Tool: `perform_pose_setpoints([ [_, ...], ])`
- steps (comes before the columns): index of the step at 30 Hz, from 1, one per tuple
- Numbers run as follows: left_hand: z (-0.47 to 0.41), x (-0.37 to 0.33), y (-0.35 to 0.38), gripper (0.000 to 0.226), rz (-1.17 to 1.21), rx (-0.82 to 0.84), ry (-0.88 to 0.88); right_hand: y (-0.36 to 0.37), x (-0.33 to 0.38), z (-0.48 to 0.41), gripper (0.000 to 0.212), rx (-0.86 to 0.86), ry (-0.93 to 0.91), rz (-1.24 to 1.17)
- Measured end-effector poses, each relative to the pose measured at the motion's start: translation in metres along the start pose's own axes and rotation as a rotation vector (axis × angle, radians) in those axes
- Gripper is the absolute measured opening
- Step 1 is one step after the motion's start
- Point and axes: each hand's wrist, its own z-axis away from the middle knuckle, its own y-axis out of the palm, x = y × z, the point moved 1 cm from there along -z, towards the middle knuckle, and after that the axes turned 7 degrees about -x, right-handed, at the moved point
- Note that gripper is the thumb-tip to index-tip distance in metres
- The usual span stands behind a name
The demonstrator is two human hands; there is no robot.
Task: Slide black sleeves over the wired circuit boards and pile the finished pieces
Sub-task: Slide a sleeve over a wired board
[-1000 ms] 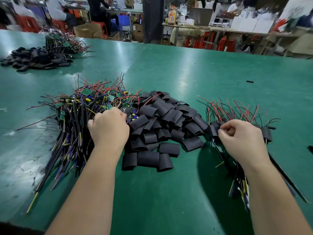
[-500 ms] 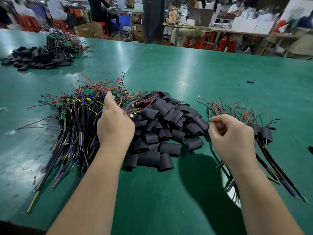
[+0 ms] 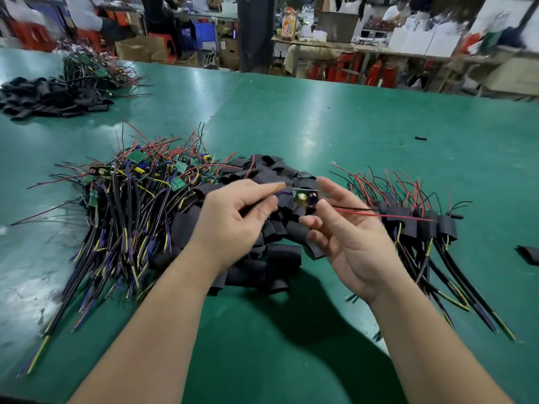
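Note:
My left hand [image 3: 233,217] pinches the dark wires of a small wired circuit board [image 3: 304,196] and holds it in the air above the pile of black sleeves [image 3: 262,258]. My right hand [image 3: 350,231] is palm up with relaxed fingers; its thumb and fingertips are at the board's right end, and the board's red and black leads run across the palm. A heap of bare wired boards [image 3: 131,199] lies to the left. The sleeved pieces [image 3: 423,228] lie in a row to the right.
On the green table [image 3: 320,126], a second heap of sleeves [image 3: 43,97] and boards [image 3: 93,68] sits far left. A loose sleeve [image 3: 529,253] lies at the right edge, and a small black bit [image 3: 421,138] farther back. People work at benches behind.
My left hand has lifted one board out of the left heap and carried it right, over the sleeves. My right hand left the finished row, turned palm up and met the board.

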Motion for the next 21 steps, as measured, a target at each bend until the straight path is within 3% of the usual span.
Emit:
perform_pose_setpoints([
  [4, 0.0058, -0.0053, 0.0075, 0.04, 0.065, 0.142, -0.116, -0.005, 0.006, 0.0003, 0.017, -0.086, -0.099, 0.038],
  [6, 0.0054, -0.0057, 0.0073, 0.034, 0.073, 0.138, -0.126, -0.0049, 0.0056, 0.0012, 0.017, -0.106, -0.111, 0.065],
  [8, 0.0048, -0.0051, 0.0074, 0.023, 0.057, 0.17, -0.113, -0.0049, 0.0034, 0.0, 0.015, -0.128, -0.117, 0.085],
  [15, 0.0057, -0.0074, 0.0072, 0.032, -0.11, 0.286, 0.022, -0.0052, 0.0015, -0.0011, 0.016, -0.137, -0.127, 0.096],
  [21, 0.0075, -0.0068, 0.0108, 0.025, -0.23, 0.354, 0.092, -0.0075, -0.0035, -0.0047, 0.014, -0.167, -0.15, 0.187],
])
